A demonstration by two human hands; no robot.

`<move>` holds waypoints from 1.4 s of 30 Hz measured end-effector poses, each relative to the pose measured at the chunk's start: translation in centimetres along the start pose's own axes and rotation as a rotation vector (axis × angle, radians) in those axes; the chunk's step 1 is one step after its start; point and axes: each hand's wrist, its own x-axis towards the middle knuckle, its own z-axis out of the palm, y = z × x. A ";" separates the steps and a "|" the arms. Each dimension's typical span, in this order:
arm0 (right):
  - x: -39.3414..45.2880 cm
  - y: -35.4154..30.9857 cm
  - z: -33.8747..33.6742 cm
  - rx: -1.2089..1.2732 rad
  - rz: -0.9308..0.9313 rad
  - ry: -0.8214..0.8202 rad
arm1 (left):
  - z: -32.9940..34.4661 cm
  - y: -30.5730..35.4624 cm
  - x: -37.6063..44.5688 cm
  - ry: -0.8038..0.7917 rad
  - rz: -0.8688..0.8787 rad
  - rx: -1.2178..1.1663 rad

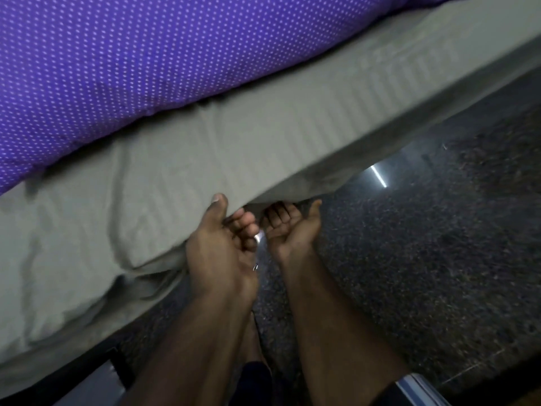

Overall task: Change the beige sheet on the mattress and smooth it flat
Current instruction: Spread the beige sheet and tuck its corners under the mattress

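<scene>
Beige sheet (234,148): on mattress, edge draped over side. Left hand (222,244) fingers pinch its hem; right hand (288,227) fingers loosely spread, palm up, beneath. Risk: purple pillow (131,63) weight pinning sheet, causing snagging.

1. One grey-beige striped fabric sheet (222,148).
2. One purple white-dotted padded quilt (140,60).
3. Two bare hands: left hand (225,244), right hand (288,227).
4. One dark speckled stone floor (424,244).
</scene>
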 end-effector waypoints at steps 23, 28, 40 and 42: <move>-7.2 6.6 -5.8 -0.283 0.346 -0.028 | -17.7 -4.1 4.6 0.168 -0.283 -0.146; -5.3 11.8 -4.6 -0.214 0.318 -0.056 | -23.7 -3.0 10.7 0.263 -0.181 -0.437; -3.0 19.5 -0.2 -0.017 0.057 -0.106 | -26.9 1.8 16.9 0.241 -0.044 -0.799; -2.6 20.4 1.5 0.021 0.035 -0.124 | -27.2 2.1 17.4 0.225 -0.073 -0.840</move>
